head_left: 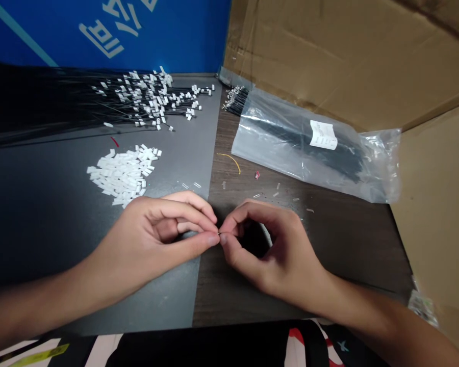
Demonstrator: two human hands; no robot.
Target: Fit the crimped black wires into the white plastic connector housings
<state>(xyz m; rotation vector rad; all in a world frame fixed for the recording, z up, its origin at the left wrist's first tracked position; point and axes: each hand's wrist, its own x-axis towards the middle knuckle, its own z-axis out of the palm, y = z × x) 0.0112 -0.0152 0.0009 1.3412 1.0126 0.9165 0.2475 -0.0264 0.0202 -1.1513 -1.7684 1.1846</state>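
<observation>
My left hand [164,234] and my right hand [268,250] meet above the seam between a grey mat and a dark wood tabletop. Their thumbs and forefingers pinch a thin dark wire [220,233] from both sides, and the fingers hide most of it. Just left of my left hand lies a heap of small white plastic connector housings [122,173]. Further back, a spread of black wires ends in white connectors [149,97]. Several tiny loose pieces [277,193] are scattered past my right hand.
A clear plastic bag of black wires [309,142] with a white label lies on the wood at back right. A yellow wire [229,160] and a small red piece [257,175] lie nearby. Cardboard panels [329,51] and a blue board [99,30] form the back and right walls.
</observation>
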